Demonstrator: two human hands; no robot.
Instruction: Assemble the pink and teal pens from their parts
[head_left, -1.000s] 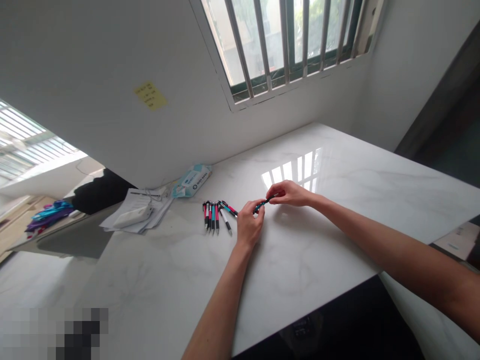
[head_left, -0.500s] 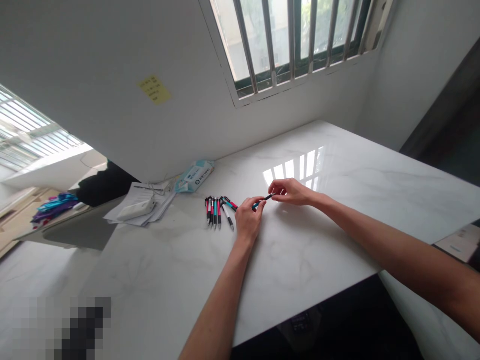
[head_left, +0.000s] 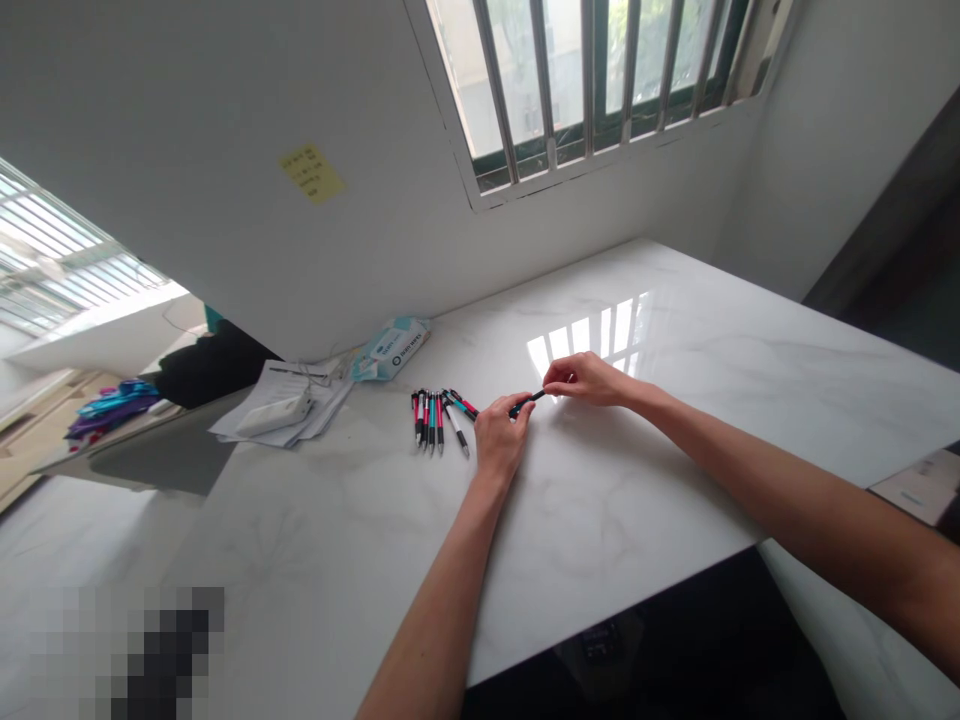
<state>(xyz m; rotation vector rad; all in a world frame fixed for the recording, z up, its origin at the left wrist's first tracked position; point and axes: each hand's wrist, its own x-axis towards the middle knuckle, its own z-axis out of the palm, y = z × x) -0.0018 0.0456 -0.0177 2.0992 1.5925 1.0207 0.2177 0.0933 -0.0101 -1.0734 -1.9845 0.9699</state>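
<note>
Between my two hands is a dark pen [head_left: 528,402], tilted slightly up toward the right. My left hand [head_left: 501,438] grips its barrel between thumb and fingers. The fingertips of my right hand [head_left: 583,380] are pinched on the pen's right end. Just left of my left hand, several pens [head_left: 429,422] in red, teal, white and black lie side by side on the marbled white table [head_left: 360,540]. A white and black pen [head_left: 455,428] lies at a slant beside them, and another pen is partly covered by my left hand.
A blue and white wipes packet [head_left: 391,348] lies by the wall. Left of it, a white device [head_left: 276,415] rests on papers [head_left: 319,425] with a cable. A barred window is above, and the table's front edge is near my body.
The fingers of my right hand have closed onto the pen's right end. My left hand keeps its hold, with the pen's blue part now hidden.
</note>
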